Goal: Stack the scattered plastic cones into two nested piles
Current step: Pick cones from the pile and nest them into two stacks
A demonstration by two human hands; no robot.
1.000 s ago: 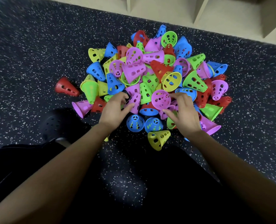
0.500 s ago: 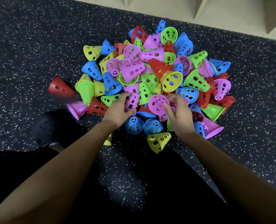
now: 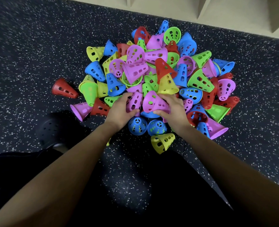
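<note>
Both hands work at the near edge of a heap of perforated plastic cones [image 3: 151, 76] lying on a dark speckled floor [image 3: 29, 46].

Left hand [image 3: 120, 113]: fingers [image 3: 127, 95] curled around a purple cone [image 3: 134, 101]. Thumb pressed to its near side, the other fingers wrapped over its far side. The long axis of this cone runs nearly away from the person; which end is the wide one cannot be told, since the hand covers much of it.

Right hand [image 3: 173, 110]: fingers [image 3: 165, 97] closed on a second purple cone [image 3: 154, 103]. Its long axis lies across the view, wide mouth pointing left toward the left hand, narrow end hidden in the palm. The two held cones sit just beside each other, a thin gap between them.

Beyond the right fingertips, a yellow cone [image 3: 167, 85] stands tilted, wide rim toward the fingers, with a red cone [image 3: 164, 68] nested over its tip.

Below the two thumbs, two blue cones [image 3: 137, 126] stand upright, narrow tops facing the camera. A yellow cone [image 3: 162, 142] lies on its side nearer the wrists, mouth toward the person.

Open room: the floor to the left of the left hand is bare apart from a lone red cone [image 3: 64, 88] lying on its side, well apart from the fingers. Bare floor also lies between the forearms. A pale shelf unit [image 3: 200, 7] bounds the floor at the far edge.
</note>
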